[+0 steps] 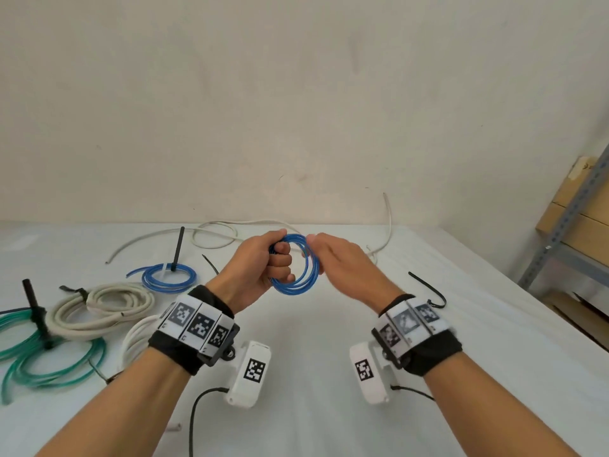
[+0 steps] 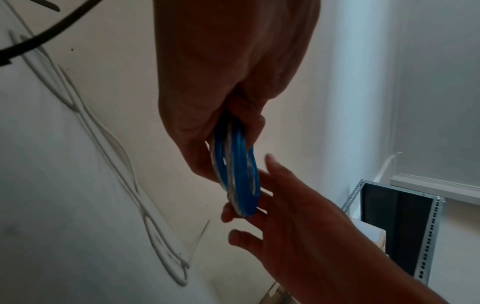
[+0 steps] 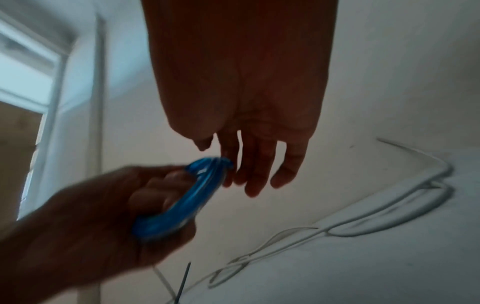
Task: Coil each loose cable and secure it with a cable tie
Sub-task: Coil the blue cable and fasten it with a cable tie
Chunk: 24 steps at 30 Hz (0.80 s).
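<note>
Left hand is clenched around the coiled blue plastic-sheathed cable, held above mid-table. Right hand, fingers loose and apart, touches the coil's right side. Nearest loose black cable tie lies toward the table's right edge, closer to the right hand.

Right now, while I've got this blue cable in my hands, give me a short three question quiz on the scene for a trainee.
1. True or false: the left hand grips the blue coil.
2. Which cable on the table lies uncoiled? A green, B thin white, C thick beige.
3. Fill in: the right hand's fingers are ____ beside the coil.

Key: 1 true. 2 B, the thin white cable. 3 straight.
</note>
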Tool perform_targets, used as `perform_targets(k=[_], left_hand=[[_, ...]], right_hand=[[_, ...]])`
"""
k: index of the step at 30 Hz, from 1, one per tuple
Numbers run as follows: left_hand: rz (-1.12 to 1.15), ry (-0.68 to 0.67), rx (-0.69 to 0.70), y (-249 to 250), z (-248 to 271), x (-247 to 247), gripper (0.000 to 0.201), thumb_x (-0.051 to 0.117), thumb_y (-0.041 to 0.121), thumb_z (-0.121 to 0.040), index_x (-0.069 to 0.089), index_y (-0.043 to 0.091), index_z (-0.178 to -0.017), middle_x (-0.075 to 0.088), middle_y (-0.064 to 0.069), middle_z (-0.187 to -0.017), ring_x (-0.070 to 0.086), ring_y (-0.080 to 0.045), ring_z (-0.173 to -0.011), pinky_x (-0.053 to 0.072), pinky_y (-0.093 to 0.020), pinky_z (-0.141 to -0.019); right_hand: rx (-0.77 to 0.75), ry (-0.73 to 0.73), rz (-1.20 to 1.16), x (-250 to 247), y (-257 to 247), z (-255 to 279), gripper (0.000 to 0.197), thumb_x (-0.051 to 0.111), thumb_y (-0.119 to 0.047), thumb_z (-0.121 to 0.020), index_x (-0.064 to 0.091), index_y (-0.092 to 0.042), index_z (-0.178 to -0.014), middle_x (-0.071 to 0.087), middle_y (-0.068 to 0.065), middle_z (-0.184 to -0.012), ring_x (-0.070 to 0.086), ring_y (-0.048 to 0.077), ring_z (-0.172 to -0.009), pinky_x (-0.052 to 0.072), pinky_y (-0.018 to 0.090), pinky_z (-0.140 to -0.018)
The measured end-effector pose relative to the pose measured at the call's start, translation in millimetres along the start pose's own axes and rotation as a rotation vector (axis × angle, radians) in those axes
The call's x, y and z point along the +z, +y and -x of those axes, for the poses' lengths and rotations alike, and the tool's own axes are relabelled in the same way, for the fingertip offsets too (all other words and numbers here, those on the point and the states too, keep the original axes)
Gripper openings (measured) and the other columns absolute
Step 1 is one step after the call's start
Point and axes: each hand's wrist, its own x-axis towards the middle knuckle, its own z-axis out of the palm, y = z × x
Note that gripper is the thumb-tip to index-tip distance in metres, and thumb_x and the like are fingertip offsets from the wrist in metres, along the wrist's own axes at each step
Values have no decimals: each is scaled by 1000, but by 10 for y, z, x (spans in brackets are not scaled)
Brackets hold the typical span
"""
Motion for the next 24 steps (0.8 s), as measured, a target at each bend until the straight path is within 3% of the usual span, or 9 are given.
perform_targets(k=[2, 5, 7, 10, 13, 15, 17, 19, 24], left_hand=[[20, 0, -14, -38, -30, -38, 42, 40, 28, -110, 38, 19, -69, 17, 8, -55, 19, -11, -42, 38, -32, -62], [59, -10, -32, -68, -87, -67, 42, 40, 28, -110, 38, 19, -69, 18, 8, -54, 20, -11, -42, 38, -33, -64], [66, -24, -41, -78, -129, -55, 42, 40, 28, -110, 39, 19, -69, 18, 8, -53, 20, -11, -41, 38, -32, -64], [64, -47, -44, -105, -194, 1, 42, 40, 29, -110, 39, 19, -69, 18, 9, -53, 19, -11, -42, 40, -32, -63], [59, -64, -51, -147, -234, 50, 42, 39, 30, -110, 39, 19, -69, 19, 9, -53, 19, -11, -42, 40, -32, -64], [44, -64, -55, -168, -246, 71, 42, 39, 29, -110, 39, 19, -69, 19, 8, -53, 19, -11, -42, 39, -32, -63], [35, -61, -57, -178, -253, 71, 42, 39, 29, -110, 39, 19, -69, 19, 8, -54, 20, -11, -43, 39, -32, -63], [34, -61, -58, -182, -256, 62, 42, 39, 29, -111, 39, 19, -70, 19, 8, -54, 20, -11, -42, 40, -32, -63], [25, -46, -51, -174, -260, 5, 41, 39, 29, -111, 39, 19, -70, 20, 8, -54, 20, -12, -43, 40, -32, -62]], right_hand=[[123, -10, -34, -161, 133, -44, 43, 38, -44, -111, 71, -18, -101, 73, 5, -91, 69, 20, -83, 47, 29, -71], [300, -159, 303, -409, 344, -99, 28, 44, -22, -105, 69, -11, -108, 71, 14, -106, 71, 32, -96, 57, 38, -84], [417, -331, 533, -502, 381, -62, 33, 41, -8, -99, 67, -8, -119, 67, 15, -117, 69, 33, -102, 56, 37, -89], [427, -498, 770, -541, 395, 44, 39, 45, -1, -94, 70, -14, -122, 65, 7, -111, 63, 26, -94, 51, 31, -79], [385, -542, 914, -454, 481, 100, 26, 54, -2, -93, 71, -16, -107, 61, 5, -109, 57, 24, -87, 46, 28, -68], [371, -520, 926, -394, 515, 115, 18, 56, -1, -93, 65, -17, -97, 56, 6, -106, 56, 25, -86, 47, 29, -68], [346, -461, 891, -362, 531, 98, 17, 57, -1, -93, 65, -16, -92, 60, 9, -104, 62, 29, -87, 52, 32, -74], [324, -402, 816, -339, 556, 72, 20, 57, 0, -92, 65, -17, -86, 62, 10, -99, 68, 30, -87, 55, 30, -71], [246, -145, 615, -269, 574, -16, 15, 50, -4, -94, 58, -17, -95, 65, 14, -106, 70, 33, -90, 59, 42, -83]])
